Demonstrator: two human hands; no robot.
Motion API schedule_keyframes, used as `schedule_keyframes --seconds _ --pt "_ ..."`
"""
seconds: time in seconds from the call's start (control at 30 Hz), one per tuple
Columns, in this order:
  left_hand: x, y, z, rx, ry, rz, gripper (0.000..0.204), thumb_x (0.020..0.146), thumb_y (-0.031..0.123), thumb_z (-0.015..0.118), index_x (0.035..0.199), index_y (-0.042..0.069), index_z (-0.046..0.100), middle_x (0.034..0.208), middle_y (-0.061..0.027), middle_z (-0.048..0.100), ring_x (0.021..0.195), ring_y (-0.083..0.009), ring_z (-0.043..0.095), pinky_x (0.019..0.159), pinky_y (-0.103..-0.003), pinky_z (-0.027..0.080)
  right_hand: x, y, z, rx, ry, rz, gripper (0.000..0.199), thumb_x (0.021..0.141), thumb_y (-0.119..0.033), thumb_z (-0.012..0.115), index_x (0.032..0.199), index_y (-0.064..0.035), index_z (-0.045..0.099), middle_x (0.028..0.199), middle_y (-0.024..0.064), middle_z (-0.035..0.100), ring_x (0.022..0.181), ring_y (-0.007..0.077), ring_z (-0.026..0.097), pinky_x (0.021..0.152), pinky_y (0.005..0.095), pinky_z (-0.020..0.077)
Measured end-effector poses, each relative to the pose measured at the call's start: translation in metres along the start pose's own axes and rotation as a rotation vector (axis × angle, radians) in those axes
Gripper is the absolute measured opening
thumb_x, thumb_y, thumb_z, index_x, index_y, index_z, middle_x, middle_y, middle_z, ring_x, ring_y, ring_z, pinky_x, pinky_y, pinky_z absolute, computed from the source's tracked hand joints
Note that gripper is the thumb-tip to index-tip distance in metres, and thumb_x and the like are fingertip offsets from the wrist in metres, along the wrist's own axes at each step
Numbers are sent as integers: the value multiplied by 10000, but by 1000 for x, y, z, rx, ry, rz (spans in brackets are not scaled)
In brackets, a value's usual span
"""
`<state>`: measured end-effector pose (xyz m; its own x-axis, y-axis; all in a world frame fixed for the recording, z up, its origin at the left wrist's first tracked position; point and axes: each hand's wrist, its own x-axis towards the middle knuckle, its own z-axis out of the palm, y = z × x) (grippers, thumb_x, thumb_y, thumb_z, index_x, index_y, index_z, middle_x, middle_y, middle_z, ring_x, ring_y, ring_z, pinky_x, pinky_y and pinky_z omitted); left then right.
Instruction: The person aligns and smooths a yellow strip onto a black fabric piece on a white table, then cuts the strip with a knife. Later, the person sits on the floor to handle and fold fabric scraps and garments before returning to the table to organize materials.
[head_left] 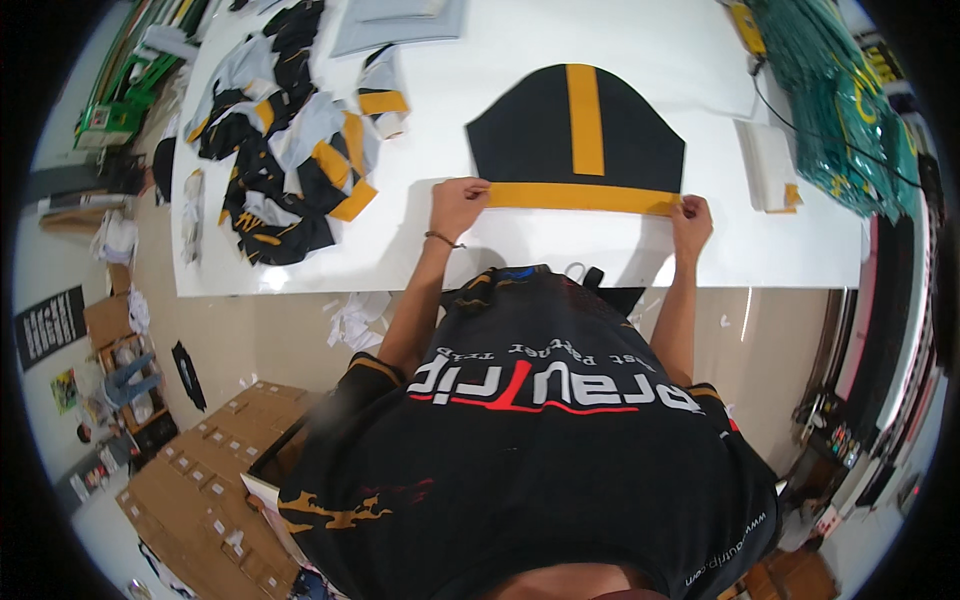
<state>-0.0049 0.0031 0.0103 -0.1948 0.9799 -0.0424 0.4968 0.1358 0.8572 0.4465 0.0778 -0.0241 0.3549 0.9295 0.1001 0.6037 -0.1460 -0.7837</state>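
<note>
Hands: left [457, 205], right [691, 222] pinch yellow strip [580, 196] ends | fingertips hidden | black panel [530, 140] beneath

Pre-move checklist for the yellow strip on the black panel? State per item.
1. Left hand on the strip end: ok.
2. Right hand on the other end: ok.
3. Strip along the panel bottom edge, flat: ok.
4. Strip ends flush with panel corners: cannot tell.
5. Table bare near the hands: ok.
6. Cut-piece pile apart from the panel: ok.
</note>
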Motion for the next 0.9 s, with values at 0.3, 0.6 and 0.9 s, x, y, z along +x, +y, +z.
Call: schedule_keyframes --seconds 0.3,0.6,0.9 --pt "65 -21 -52 183 371 -28 259 779 249 817 981 94 769 815 -70 753 718 -213 724 711 -345 570 14 -15 -11 74 123 3 215 861 -126 756 1042 -23 701 895 48 675 814 138 608 750 295 493" --pt "160 -62 -122 394 623 -616 410 787 422 780 982 61 772 909 -136 767 937 -323 734 837 -434 575 21 -69 -13 287 14 -22 187 903 -131 729 1039 -6 699 927 59 700 853 155 639 802 311 508" --pt "128 -5 -137 -126 852 19 240 906 225 767 881 -13 757 756 -57 744 707 -137 701 661 -299 565 -1 -133 -15 557 -155 55 133 923 -114 714 1028 -33 700 851 14 663 725 73 575 622 224 449"
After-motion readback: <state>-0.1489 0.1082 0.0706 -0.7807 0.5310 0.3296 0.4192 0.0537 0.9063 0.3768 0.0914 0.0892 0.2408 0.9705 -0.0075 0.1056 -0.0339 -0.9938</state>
